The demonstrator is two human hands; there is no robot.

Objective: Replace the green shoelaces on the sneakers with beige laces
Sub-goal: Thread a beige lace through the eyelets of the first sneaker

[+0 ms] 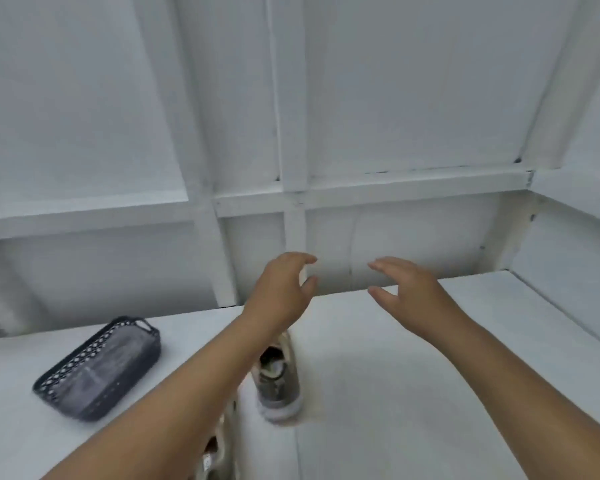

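**Both hands raised and empty above the counter, sneakers below**

We record a white panelled wall [395, 98] filling the upper part of the head view, with a horizontal ledge across it. Below it runs the white counter [413, 375], meeting a side wall at the right.

On the left part of the counter lies a dark perforated tray [97, 372], shallow, with a handle loop at its far end; its floor looks grey and we see nothing standing in it.

Our two forearms reach forward over the counter. The left hand [281, 289] is lifted, fingers loosely curved and spread, thumb apart from the forefinger, gripping nothing. The right hand [409, 289] faces it, fingers extended and relaxed, thumb apart, also holding nothing. The hands are near each other but not touching.

One sneaker [278, 379] stands on the counter just under the left wrist, pale sole toward us, partly covered by the forearm. A second sneaker [219, 448] shows at the bottom edge, mostly hidden behind the left forearm. The picture is blurred; we cannot tell the lace colour on either shoe.
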